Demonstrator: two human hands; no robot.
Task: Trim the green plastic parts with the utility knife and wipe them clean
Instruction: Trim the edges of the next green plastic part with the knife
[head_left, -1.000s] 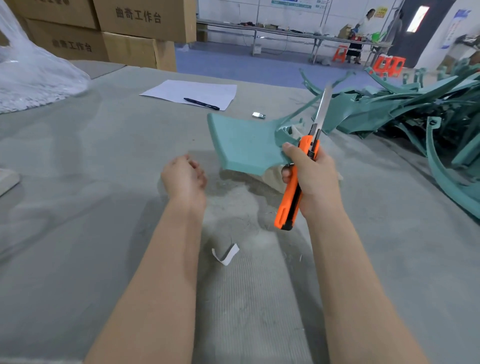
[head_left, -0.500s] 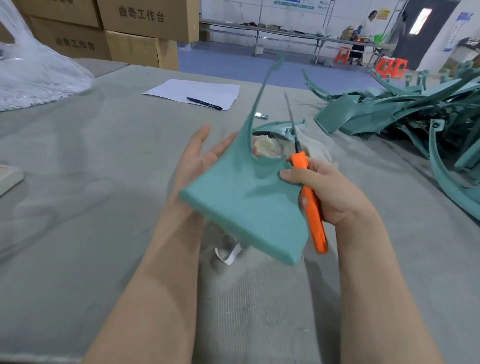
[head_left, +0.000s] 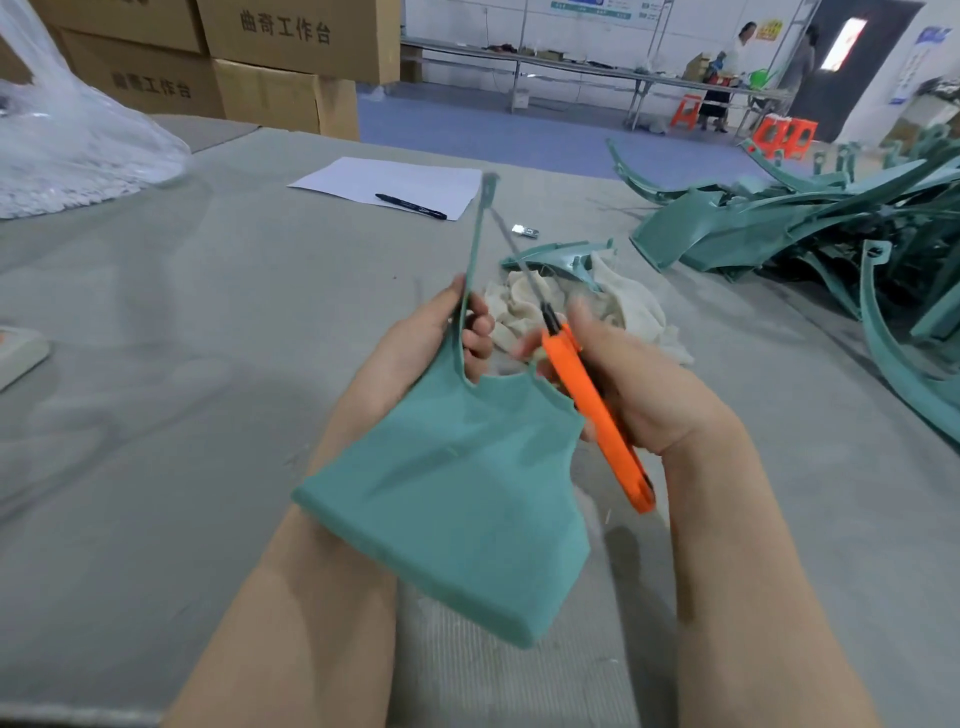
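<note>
One grey felt table (head_left: 156, 364) fills the view. On it, far side: one sheet of paper (head_left: 389, 179) with one pen (head_left: 410, 206) lying across it, and one small metal item (head_left: 524, 231) nearer you. At left, one clear bag (head_left: 67, 145); at right, one pile (head_left: 779, 228) of green parts; just beyond your hands, one pale rag (head_left: 618, 306). Behind the table: stacked boxes (head_left: 291, 57), blue floor (head_left: 493, 130), one long bench (head_left: 571, 65), orange stools (head_left: 784, 135), one person (head_left: 727, 67) standing at the bench. Change from half a second back: your left hand (head_left: 415, 348), then flat and open beneath the part (head_left: 457, 493), has now closed on it, and the part sits lower and nearer you; a second back that hand was off it altogether. Left hand: fingers curled round the part where its thin arm rises from the broad panel; part held clear of the table, panel tilted toward you, arm pointing up and away. Right hand (head_left: 649, 395): wrapped round the orange knife (head_left: 597, 415), fingertips blurred; blade extended, running up just beside the thin arm. Whether the blade touches the plastic cannot be told.
</note>
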